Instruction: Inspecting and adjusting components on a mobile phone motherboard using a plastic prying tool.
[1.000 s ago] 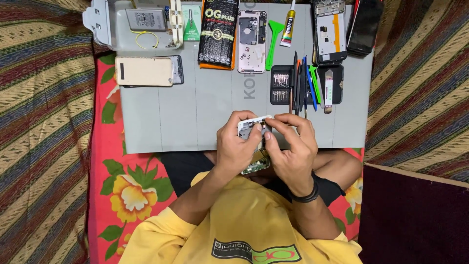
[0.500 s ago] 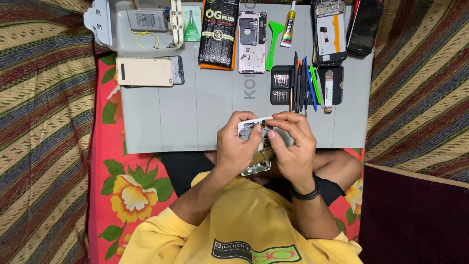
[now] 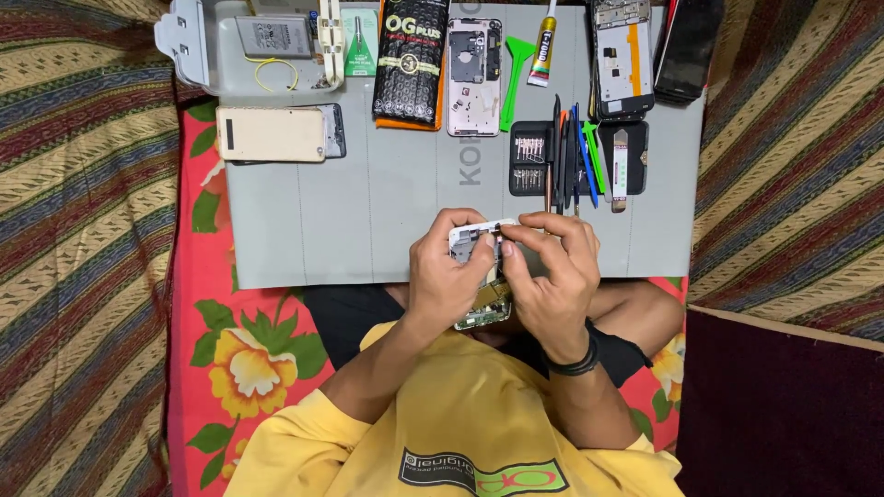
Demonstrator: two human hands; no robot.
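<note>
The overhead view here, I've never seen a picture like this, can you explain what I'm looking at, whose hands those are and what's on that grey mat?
This single picture comes from a camera worn on the person's head, looking straight down, so the yellow shirt at the bottom is their own. The left hand and right hand together hold an opened phone with its insides showing, fingers pinched at its top edge. In front lies a grey work mat on patterned cloth. On it are a gold phone, a pink phone frame, a green pry tool, a glue tube, a black screwdriver bit case and another stripped phone.
</note>
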